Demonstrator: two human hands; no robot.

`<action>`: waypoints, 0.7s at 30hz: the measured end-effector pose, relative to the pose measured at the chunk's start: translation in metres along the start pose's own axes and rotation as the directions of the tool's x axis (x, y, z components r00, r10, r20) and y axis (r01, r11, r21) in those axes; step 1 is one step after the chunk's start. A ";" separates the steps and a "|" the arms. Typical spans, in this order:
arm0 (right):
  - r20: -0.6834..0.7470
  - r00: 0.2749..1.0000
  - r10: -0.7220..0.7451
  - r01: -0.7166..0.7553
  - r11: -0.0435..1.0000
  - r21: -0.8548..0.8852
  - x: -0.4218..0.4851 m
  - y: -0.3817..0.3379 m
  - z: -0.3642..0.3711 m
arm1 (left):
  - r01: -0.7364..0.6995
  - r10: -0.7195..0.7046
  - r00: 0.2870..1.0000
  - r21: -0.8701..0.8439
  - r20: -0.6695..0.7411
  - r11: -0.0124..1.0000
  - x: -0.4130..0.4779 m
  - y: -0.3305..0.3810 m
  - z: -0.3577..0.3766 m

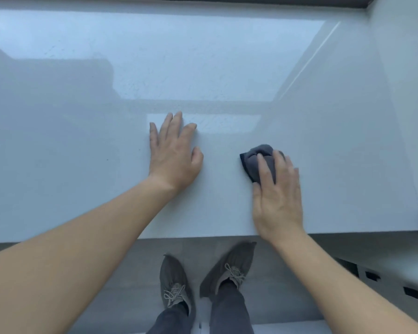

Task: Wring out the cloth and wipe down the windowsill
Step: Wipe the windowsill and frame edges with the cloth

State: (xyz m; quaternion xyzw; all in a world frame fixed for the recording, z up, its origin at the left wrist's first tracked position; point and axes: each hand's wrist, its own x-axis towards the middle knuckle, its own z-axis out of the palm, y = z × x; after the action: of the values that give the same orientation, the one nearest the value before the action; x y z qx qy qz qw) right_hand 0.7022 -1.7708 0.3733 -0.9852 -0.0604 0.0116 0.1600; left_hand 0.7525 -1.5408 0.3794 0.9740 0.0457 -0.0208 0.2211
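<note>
A small grey cloth (253, 158), bunched up, lies on the glossy white windowsill (82, 177) right of centre. My right hand (279, 196) presses flat on it with straight fingers, covering its near half. My left hand (173, 154) rests palm down on the bare sill, fingers spread, about a hand's width left of the cloth. Faint wet streaks show on the sill beyond my left hand.
The sill's front edge (203, 237) runs across below my wrists. A white side wall (405, 92) closes the sill on the right, and the dark window frame (251, 0) runs along the top. My feet in grey shoes (229, 268) stand on the grey floor.
</note>
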 end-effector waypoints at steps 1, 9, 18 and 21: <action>0.005 0.999 -0.052 0.052 0.999 0.012 -0.010 -0.003 0.003 | 0.003 -0.003 1.000 -0.010 -0.002 1.000 0.008 0.006 0.003; 0.087 0.960 -0.266 0.269 0.963 -0.019 0.059 0.061 -0.012 | 0.103 -0.101 0.994 0.067 -0.037 0.992 0.040 0.026 0.019; 0.162 0.866 -0.473 0.473 0.880 0.042 0.089 0.032 -0.006 | 0.119 -0.121 0.993 0.177 0.000 0.977 0.040 0.031 0.017; 0.166 0.877 -0.451 0.457 0.890 0.004 0.145 0.047 -0.011 | 0.126 -0.129 0.992 0.190 0.002 0.974 0.041 0.033 0.017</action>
State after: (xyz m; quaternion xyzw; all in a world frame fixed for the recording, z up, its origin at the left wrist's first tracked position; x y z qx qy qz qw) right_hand 0.8519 -1.8007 0.3687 -0.9420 -0.3024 0.0528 0.1355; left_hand 0.7966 -1.5743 0.3760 0.9855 0.1044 -0.0463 0.1259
